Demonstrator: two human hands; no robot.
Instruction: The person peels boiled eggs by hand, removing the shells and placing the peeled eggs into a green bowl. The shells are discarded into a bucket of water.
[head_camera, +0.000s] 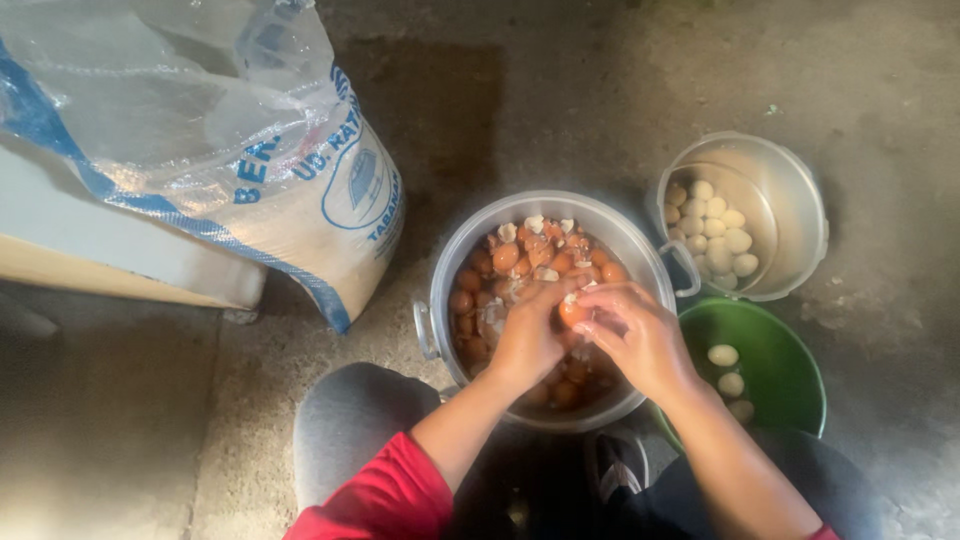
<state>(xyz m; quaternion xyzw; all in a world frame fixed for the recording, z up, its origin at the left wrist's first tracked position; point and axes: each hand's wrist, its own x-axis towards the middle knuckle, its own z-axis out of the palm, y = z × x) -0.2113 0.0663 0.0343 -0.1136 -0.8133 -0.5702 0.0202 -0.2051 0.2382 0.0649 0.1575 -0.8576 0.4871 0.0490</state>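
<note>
A brown boiled egg (572, 312) with bits of shell coming off sits between both my hands over a metal pot (450, 262). My left hand (530, 335) cups it from the left and my right hand (640, 335) pinches it from the right. The pot holds several brown unpeeled eggs (505, 258) and broken shell pieces in water. A green bowl (775, 355) at the right holds three peeled white eggs (723, 355). A metal container (800, 215) behind it holds several peeled white eggs (720, 235).
A large white and blue woven sack (250, 150) stands at the left on the concrete floor (560, 90), leaning by a pale board (110, 255). My knees, in grey trousers (350, 420), flank the pot. Red sleeves show at the bottom.
</note>
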